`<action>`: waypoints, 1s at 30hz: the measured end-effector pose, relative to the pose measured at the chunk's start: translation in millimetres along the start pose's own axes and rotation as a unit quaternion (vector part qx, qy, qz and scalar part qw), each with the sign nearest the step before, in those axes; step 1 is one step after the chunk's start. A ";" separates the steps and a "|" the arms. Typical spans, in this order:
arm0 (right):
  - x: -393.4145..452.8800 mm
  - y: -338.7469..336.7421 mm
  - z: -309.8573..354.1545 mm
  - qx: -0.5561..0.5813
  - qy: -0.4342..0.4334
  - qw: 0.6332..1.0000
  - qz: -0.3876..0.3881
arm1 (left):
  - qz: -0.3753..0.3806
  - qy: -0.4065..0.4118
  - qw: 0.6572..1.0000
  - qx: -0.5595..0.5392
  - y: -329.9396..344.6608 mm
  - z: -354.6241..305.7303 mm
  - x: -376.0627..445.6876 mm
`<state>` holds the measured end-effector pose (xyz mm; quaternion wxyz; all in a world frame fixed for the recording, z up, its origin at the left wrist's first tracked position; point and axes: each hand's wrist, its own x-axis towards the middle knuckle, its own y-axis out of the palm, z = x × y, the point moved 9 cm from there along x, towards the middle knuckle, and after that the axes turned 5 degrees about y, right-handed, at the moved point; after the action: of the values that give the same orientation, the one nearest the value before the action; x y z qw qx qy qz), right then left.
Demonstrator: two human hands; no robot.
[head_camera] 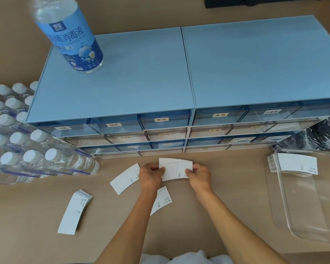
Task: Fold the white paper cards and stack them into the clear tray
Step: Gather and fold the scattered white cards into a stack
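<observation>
Both hands hold one curved white paper card [176, 169] just above the brown table, partly folded over itself. My left hand [151, 175] pinches its left end and my right hand [198, 175] pinches its right end. A flat card [125, 178] lies left of my left hand, and another card [163, 200] lies under my left forearm. A stack of unfolded cards [74, 211] sits at the lower left. The clear tray [286, 206] stands at the right, with a stack of folded cards [295, 164] in its far end.
Blue drawer cabinets [160, 82] fill the back of the table, with a disinfectant bottle [69, 33] on top. A shrink-wrapped pack of water bottles [27, 141] lies at the left. Crumpled dark plastic wrap [318, 136] sits behind the tray.
</observation>
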<state>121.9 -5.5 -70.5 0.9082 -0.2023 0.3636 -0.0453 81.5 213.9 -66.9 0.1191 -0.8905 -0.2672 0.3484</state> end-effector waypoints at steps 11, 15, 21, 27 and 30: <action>-29.7 23.7 6.0 -0.015 -0.045 0.998 0.037 | -0.009 -0.001 0.998 -0.056 -51.3 32.6 -26.9; -45.8 43.5 2.1 -0.053 -0.053 0.995 0.073 | -0.040 -0.017 0.997 -0.062 -73.4 59.6 -47.9; -61.5 65.5 -9.6 -0.162 -0.065 0.978 0.118 | -0.079 -0.077 0.993 -0.032 -87.3 93.7 -73.5; -71.6 67.9 -7.5 -0.233 -0.110 0.961 0.097 | -0.098 -0.090 0.991 0.004 -91.5 101.3 -84.8; -74.2 69.7 -8.5 -0.240 -0.113 0.960 0.089 | -0.108 -0.082 0.990 0.041 -92.5 98.4 -89.0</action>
<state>57.4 72.4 -56.3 0.8685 -0.3851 0.2755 0.1469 -76.9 243.4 -52.2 0.1700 -0.8191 -0.3562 0.4164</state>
